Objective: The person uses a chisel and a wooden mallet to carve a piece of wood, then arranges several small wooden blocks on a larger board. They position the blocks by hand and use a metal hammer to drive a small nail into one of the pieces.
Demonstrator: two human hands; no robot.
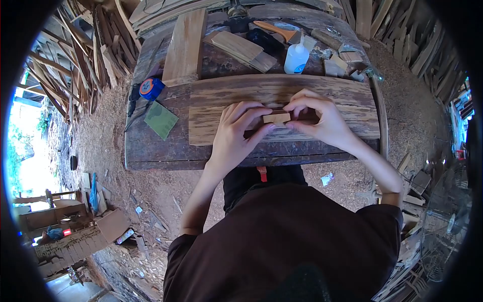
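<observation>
A small rectangular wood block [276, 118] is held between both hands, just above a wide streaked wooden board [221, 132]. My left hand [236, 128] pinches the block's left end between thumb and fingers. At the right end, the fingertips and thumb of my right hand [320, 120] close on the same block. The board lies crosswise on the dark workbench [151, 146], near its front edge. My fingers cover the ends of the block.
Behind the board stands a white glue bottle [297, 58], near a brush with an orange handle [276, 30] and wood offcuts [241, 48]. A blue tape measure [151, 88] and green sandpaper sheet [161, 120] lie left. A long plank [185, 48] rests at back left.
</observation>
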